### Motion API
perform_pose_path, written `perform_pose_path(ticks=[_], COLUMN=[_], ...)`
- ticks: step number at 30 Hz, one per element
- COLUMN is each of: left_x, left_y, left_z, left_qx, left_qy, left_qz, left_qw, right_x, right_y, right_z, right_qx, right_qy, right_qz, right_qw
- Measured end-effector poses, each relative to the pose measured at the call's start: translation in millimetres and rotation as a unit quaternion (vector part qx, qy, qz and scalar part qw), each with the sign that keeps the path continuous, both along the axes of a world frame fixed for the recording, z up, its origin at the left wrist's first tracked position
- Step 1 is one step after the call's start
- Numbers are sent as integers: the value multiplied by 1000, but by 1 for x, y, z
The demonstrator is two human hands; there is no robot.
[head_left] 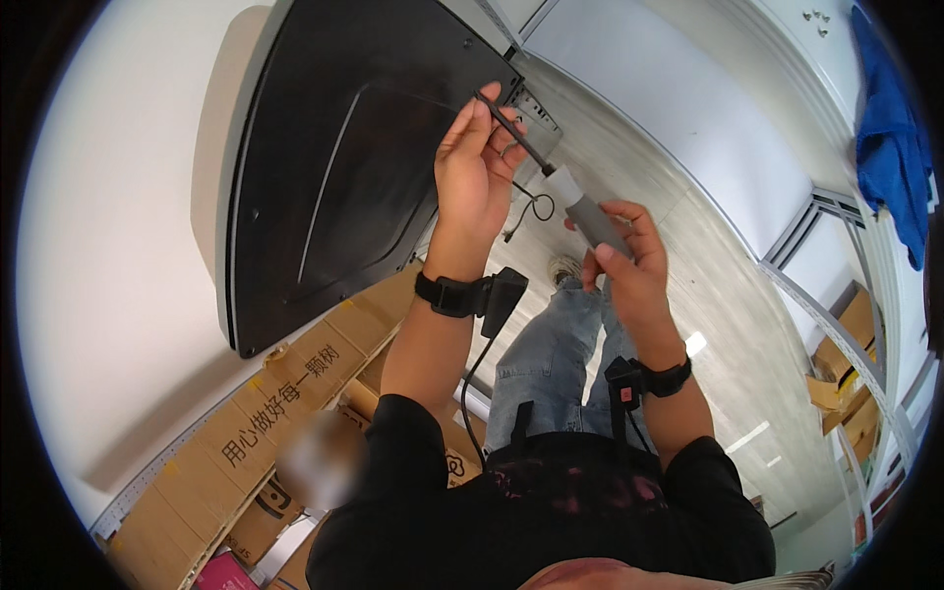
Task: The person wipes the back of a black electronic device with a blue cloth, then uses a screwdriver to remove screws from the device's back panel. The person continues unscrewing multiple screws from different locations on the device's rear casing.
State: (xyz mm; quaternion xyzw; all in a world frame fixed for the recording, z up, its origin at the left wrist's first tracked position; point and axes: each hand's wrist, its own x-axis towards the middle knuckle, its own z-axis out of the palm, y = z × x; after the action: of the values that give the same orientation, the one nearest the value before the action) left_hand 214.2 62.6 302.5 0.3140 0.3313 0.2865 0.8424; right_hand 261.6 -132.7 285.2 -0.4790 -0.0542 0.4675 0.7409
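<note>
A screwdriver with a grey handle, a white collar and a long dark shaft runs slantwise between my two hands. My right hand is closed around the handle's rear part. My left hand pinches the far end of the shaft between thumb and fingers, and its other fingers curl beneath. Just beyond the left hand stands a large black panel with a raised outline and screws along its edges. The shaft's tip lies in front of this panel, and I cannot tell whether it touches it.
A thin black cable loops beside the panel. Flattened cardboard leans at the lower left. To the right stand metal shelf frames with cardboard boxes. A blue cloth and several small screws are at the upper right.
</note>
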Motion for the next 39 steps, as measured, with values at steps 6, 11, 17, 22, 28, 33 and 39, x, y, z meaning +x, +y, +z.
perform_pose_path(ticks=[6, 11, 17, 22, 28, 33, 39], left_x=[29, 37, 39, 39, 41, 43, 42], left_y=[9, 13, 15, 15, 15, 14, 12], left_z=[3, 2, 7, 5, 6, 6, 6], left_qx=[-17, -14, -30, -26, -26, -19, -6], left_qy=[-39, -72, -71, -72, -81, -81, -75], left_qz=[10, 18, 33, 35, 39, 47, 47], left_qw=[999, 997, 996, 996, 996, 995, 996], right_x=[30, 42, 50, 57, 64, 69, 72], right_y=[24, 27, 34, 37, 35, 33, 27], right_z=[8, 4, 9, 14, 10, 13, 19], right_qx=[-11, 40, 26, 1, 36, 76, 7], right_qy=[-42, -5, 6, 19, 69, 118, -100], right_qz=[-37, -39, -31, -25, -10, -6, 7], right_qw=[998, 998, 999, 1000, 997, 990, 995])
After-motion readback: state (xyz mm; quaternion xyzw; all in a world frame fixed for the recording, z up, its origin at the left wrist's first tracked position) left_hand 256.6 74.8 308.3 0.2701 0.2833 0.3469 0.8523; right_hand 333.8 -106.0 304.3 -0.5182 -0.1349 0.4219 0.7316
